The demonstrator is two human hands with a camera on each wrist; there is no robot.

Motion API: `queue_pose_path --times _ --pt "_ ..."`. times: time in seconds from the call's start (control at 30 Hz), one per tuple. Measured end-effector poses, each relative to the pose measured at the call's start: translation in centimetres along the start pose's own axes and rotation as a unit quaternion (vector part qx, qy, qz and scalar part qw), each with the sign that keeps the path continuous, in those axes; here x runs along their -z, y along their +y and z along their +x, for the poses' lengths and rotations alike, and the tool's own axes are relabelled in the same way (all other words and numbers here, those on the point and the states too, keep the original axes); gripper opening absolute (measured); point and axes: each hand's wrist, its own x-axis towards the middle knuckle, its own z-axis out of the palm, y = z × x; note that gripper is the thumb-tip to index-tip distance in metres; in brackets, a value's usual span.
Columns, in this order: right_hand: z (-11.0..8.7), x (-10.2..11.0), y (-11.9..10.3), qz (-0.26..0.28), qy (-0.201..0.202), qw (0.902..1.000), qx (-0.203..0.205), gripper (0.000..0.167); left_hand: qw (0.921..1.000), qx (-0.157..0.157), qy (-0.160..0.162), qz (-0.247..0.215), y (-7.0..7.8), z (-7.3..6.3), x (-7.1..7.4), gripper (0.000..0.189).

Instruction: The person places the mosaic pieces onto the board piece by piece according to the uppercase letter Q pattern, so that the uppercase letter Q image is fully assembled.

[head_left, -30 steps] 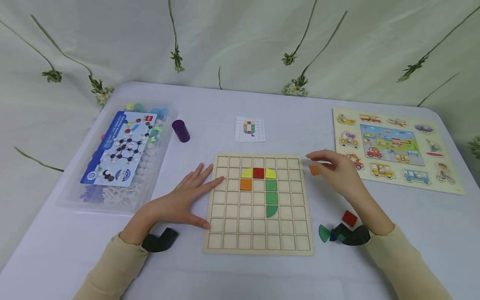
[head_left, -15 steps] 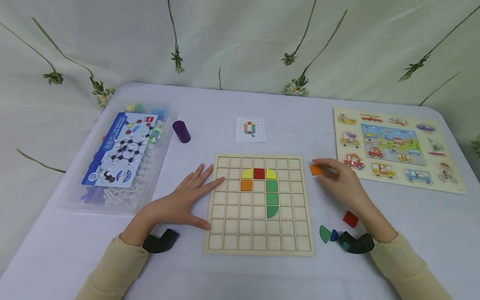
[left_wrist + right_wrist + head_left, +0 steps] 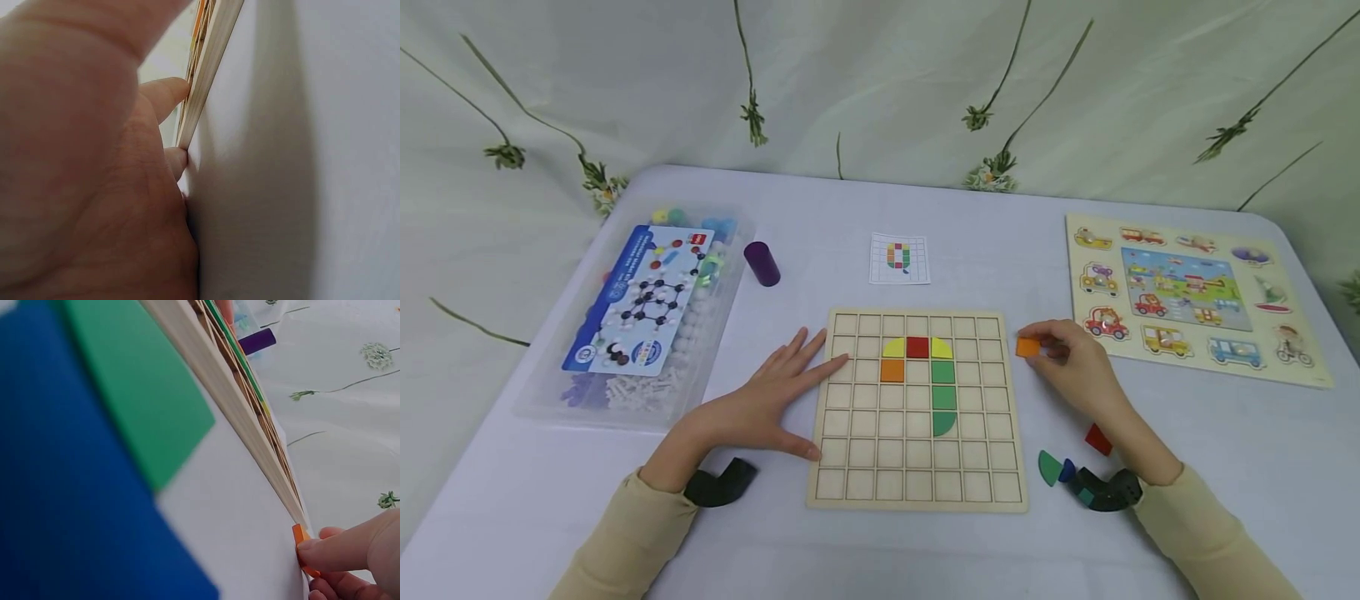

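Observation:
My left hand (image 3: 763, 400) lies with fingers spread at the left edge of a wooden grid board (image 3: 842, 492), its fingertips on the rim. Beyond the board's right edge, my right hand (image 3: 1075, 367) pinches an orange square tile (image 3: 1027, 347) between thumb and fingers; the right wrist view also has this orange tile (image 3: 301, 540) at the thumb tip. Set in the grid are a red square (image 3: 917, 347), yellow quarter-rounds (image 3: 942, 348), an orange square (image 3: 892, 370), green squares (image 3: 943, 397) and a green quarter-round (image 3: 944, 423). Ahead of the board lies a pattern card (image 3: 899, 258).
By my right wrist lie a red tile (image 3: 1098, 440), a green quarter-round (image 3: 1049, 468) and a blue piece (image 3: 1067, 471). A picture puzzle (image 3: 1195, 292) lies back right. At left sit a clear box (image 3: 700, 367) of molecule parts and a purple cylinder (image 3: 762, 264).
My right hand has shifted slightly down and back toward me, then a little left, with the orange tile showing more clearly in its fingers. My left hand stays in place.

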Motion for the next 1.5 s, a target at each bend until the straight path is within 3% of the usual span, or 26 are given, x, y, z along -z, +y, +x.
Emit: queue_pose_path --times 0.43,0.77,0.93,1.27,1.5 --pt "-0.2 -0.1 -0.1 0.008 0.022 0.9997 0.009 0.027 1.0 0.003 0.003 -0.004 0.1 -0.1 0.0 0.107" --pt "0.0 0.4 -1.0 0.061 0.021 0.9971 -0.04 0.013 1.0 0.0 0.002 -0.001 0.0 0.0 0.0 0.108" --pt "0.7 0.2 -2.6 0.093 0.023 0.9951 -0.028 0.01 1.0 -0.001 0.004 -0.005 -0.1 -0.1 0.0 0.107" --pt "2.0 -1.8 -6.2 0.166 -0.024 0.9858 -0.01 0.01 1.0 0.0 0.002 -0.005 0.1 0.0 -0.1 0.107" --pt "2.3 -4.0 -8.3 0.234 -0.083 0.9685 -0.013 0.011 1.0 0.003 -0.002 0.0 0.1 0.0 0.0 0.109"
